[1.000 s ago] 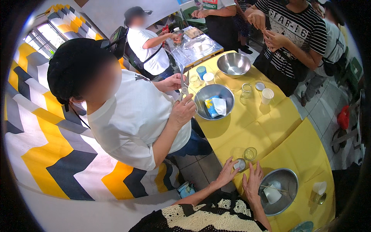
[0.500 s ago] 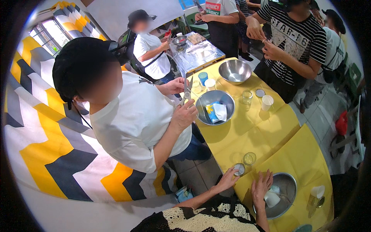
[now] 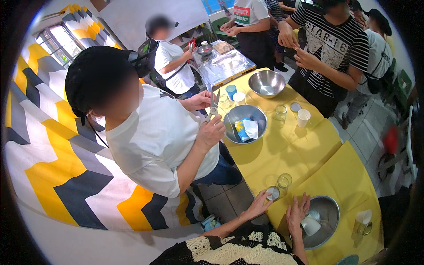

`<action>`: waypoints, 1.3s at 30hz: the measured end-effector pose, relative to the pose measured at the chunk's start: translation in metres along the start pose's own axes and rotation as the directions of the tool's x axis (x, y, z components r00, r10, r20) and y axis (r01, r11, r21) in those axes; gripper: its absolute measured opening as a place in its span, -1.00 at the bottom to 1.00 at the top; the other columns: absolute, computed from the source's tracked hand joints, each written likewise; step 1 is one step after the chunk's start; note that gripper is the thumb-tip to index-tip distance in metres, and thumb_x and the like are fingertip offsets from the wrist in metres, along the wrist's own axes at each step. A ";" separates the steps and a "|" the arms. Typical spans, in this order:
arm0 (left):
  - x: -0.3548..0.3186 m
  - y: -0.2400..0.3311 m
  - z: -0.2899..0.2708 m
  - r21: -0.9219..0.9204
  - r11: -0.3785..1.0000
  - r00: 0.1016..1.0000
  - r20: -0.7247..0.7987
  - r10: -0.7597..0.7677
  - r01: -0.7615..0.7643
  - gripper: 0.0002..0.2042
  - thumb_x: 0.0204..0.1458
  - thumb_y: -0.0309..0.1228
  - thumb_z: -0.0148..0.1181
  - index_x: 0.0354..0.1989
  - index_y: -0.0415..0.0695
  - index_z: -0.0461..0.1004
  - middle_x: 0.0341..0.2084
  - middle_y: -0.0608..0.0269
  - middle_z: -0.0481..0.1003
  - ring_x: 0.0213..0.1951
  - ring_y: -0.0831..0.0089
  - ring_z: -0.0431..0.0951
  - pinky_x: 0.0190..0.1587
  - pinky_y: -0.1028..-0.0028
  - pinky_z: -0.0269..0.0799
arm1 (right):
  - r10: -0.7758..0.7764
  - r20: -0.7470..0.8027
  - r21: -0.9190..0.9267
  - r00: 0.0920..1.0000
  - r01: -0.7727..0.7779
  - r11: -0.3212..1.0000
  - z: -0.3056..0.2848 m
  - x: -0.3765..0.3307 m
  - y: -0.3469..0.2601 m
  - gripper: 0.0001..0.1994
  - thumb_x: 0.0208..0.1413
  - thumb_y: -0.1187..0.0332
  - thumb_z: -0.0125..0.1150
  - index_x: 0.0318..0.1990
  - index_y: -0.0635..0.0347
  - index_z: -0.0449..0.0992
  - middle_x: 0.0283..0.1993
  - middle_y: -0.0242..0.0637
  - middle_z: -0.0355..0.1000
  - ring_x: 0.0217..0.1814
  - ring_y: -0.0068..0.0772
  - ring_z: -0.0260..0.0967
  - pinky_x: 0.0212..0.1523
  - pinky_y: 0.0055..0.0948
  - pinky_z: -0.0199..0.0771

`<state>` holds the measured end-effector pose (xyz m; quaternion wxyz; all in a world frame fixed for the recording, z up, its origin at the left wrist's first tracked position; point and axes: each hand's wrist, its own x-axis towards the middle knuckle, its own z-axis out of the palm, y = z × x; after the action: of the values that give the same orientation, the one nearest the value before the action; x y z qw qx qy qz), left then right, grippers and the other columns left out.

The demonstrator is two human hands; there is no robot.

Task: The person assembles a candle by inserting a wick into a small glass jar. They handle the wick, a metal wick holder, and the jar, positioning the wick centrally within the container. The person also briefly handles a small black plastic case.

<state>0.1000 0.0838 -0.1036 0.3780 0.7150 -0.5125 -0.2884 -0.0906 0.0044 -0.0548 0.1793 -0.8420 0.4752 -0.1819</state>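
My left hand (image 3: 257, 205) is at the near left edge of the yellow table, its thumb and fingertips around a round jar lid (image 3: 273, 193). An uncapped glass jar (image 3: 284, 180) stands just beyond the lid. My right hand (image 3: 298, 214) has its fingers spread at the left rim of a steel bowl (image 3: 332, 207), with nothing seen in its grasp. In that bowl lies a white cup (image 3: 311, 226), tipped on its side, with a thin pale strand or stick next to it.
A co-worker on the left holds scissors (image 3: 213, 108) over a second steel bowl (image 3: 263, 115) with a blue-and-yellow packet (image 3: 242, 129). Farther back are a third bowl (image 3: 267, 84) and paper cups (image 3: 303, 117). At right stand a cup (image 3: 364, 216) and small jar (image 3: 367, 228).
The view has shifted slightly. My right hand's fingers have moved a little left, off the bowl's rim area. My left hand stays at the lid.
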 end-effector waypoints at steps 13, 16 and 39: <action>0.005 0.013 -0.007 -0.017 0.998 0.996 0.074 -0.053 0.054 -0.59 0.09 -0.29 0.14 0.06 -0.24 0.32 0.16 -0.16 0.18 0.21 -0.02 0.20 0.23 0.26 0.14 | -0.014 -0.003 0.072 1.000 0.014 0.997 0.010 0.001 0.008 -0.28 -0.44 0.79 -0.09 0.09 0.22 0.31 0.37 0.09 -0.17 0.46 0.28 -0.43 0.39 0.13 -0.29; 0.004 0.012 -0.008 -0.010 1.000 0.998 0.055 -0.028 0.029 -0.62 0.09 -0.31 0.13 0.05 -0.21 0.32 0.15 -0.13 0.20 0.19 -0.01 0.22 0.21 0.25 0.16 | -0.008 0.014 0.084 1.000 0.007 0.996 0.005 0.001 0.003 -0.31 -0.42 0.79 -0.08 0.08 0.23 0.31 0.36 0.10 -0.16 0.45 0.28 -0.42 0.38 0.14 -0.28; 0.004 0.006 -0.005 0.000 1.000 0.998 0.068 0.008 -0.008 -0.62 0.09 -0.32 0.14 0.05 -0.22 0.33 0.11 -0.13 0.22 0.18 0.00 0.22 0.21 0.28 0.16 | -0.053 -0.022 0.001 0.998 0.054 0.999 0.011 -0.001 0.009 -0.52 -0.15 0.61 0.07 0.05 0.25 0.35 0.32 0.18 -0.07 0.43 0.32 -0.33 0.35 0.20 -0.28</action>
<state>0.1024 0.0805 -0.0960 0.3616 0.7028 -0.5278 -0.3111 -0.0925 0.0020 -0.0692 0.1697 -0.8522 0.4544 -0.1963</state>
